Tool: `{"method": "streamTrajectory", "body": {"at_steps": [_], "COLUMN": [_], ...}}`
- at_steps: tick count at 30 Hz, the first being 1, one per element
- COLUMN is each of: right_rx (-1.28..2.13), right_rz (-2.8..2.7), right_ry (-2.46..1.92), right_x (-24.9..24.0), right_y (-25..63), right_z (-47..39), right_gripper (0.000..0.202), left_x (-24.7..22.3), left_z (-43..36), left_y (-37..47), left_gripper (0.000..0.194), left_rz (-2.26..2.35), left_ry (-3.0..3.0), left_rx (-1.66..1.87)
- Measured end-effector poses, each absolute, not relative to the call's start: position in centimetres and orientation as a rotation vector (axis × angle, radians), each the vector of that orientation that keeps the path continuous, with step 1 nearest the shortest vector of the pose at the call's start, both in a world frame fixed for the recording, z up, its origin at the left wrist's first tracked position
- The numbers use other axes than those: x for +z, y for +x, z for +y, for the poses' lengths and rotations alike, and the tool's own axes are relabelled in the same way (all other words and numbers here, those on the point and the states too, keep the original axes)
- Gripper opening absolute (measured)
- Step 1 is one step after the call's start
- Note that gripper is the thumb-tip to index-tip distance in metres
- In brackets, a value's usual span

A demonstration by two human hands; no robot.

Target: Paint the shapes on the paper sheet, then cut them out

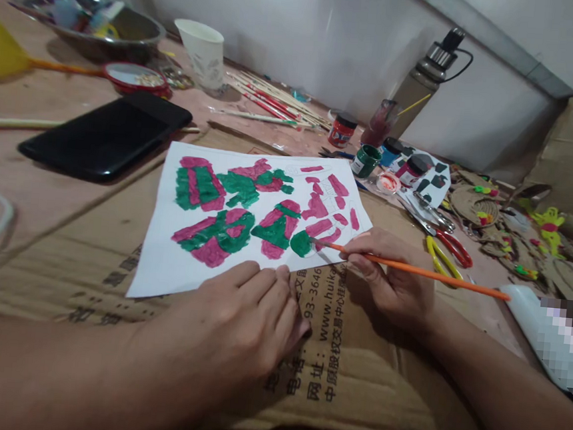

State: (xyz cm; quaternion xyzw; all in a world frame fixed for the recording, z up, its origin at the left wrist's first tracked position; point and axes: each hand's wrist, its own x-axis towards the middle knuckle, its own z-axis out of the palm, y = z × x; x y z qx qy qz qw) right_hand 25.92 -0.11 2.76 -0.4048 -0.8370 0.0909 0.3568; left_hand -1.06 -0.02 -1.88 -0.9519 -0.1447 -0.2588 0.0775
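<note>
A white paper sheet [172, 258] painted with green and magenta shapes lies on flattened cardboard [353, 375]. My left hand [242, 318] rests flat on the sheet's near edge, fingers together, holding it down. My right hand [391, 278] grips an orange paintbrush [436, 275] like a pen. The brush tip touches a green patch at the sheet's lower right corner. An open green paint pot [366, 160] stands just beyond the sheet.
A black phone [107, 136] lies left of the sheet. Red, blue and other paint pots [343, 130], scissors [444, 245], a paper cup [203, 52], sticks, a metal bowl [97, 24] and a steel bottle [426, 77] crowd the far side. Cardboard craft pieces sit at right.
</note>
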Motion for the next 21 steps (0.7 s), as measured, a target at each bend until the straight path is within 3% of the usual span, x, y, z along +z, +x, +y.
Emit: {"method": "streamTrajectory", "body": {"at_steps": [21], "right_rx": [0.283], "right_rz": [-2.239], "right_ry": [-0.980], "right_x": [3.14], "right_y": [25.61], "right_z": [-0.66], "right_gripper": [0.013], "left_x": [-2.23], "left_z": [-0.01], "left_y": [-1.29], "left_gripper": [0.014], "left_rz": [-0.417], "left_ry": [-2.799], "left_rx": [-0.728]}}
